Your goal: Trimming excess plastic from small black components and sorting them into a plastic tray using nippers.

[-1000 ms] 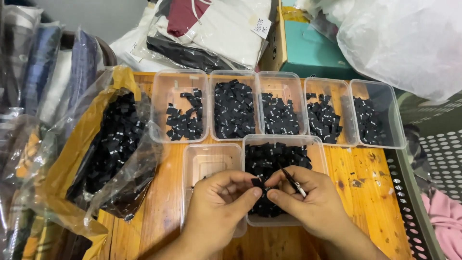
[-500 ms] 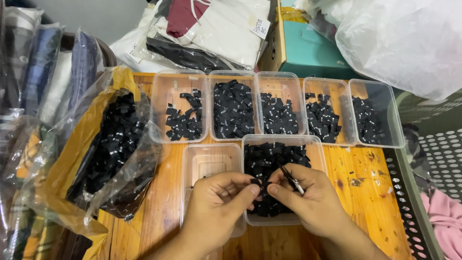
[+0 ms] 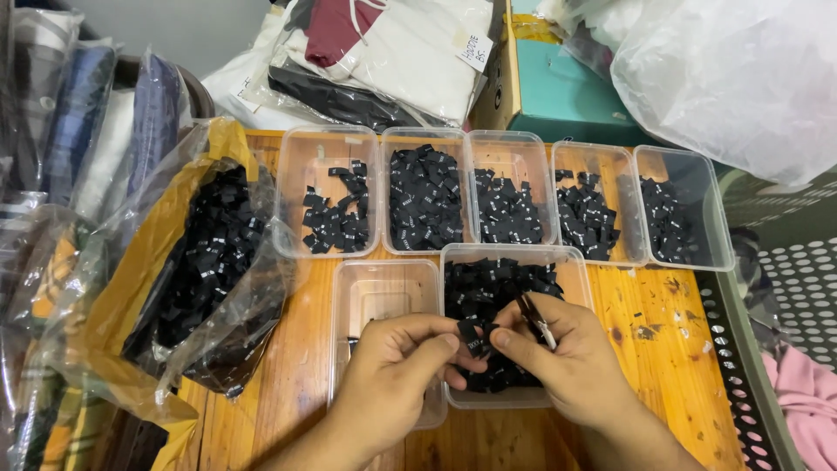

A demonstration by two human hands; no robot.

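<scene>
both hands meet low in the middle of the view, above the near edge of a clear plastic tub [image 3: 582, 272] heaped with small black fabric labels. the left hand [image 3: 391, 377] and the right hand [image 3: 567, 362] share one small black label [image 3: 472, 338], each hand's grip closed on it between thumb and forefinger, fingertips nearly touching across it. the right hand also has a thin dark tool with a pale metal part [image 3: 534, 316] tucked along its fingers, slanting up over the tub; what kind of tool it is cannot be told. just left of the heaped tub sits a nearly empty clear tub [image 3: 384, 279], partly under the left hand. beyond them runs a row of five clear tubs [image 3: 327, 139], side by side, each holding black labels, the leftmost thinly filled. all stand on a wooden bench [image 3: 663, 349] with a few dark scraps on it at the right. at the left a clear and yellow plastic bag [image 3: 209, 262] lies open, full of black labels, with bagged folded cloth [image 3: 78, 139] beside it. at the back lie folded garments [image 3: 392, 52], a teal box [image 3: 567, 92] and a big milky plastic bag [image 3: 741, 78].
</scene>
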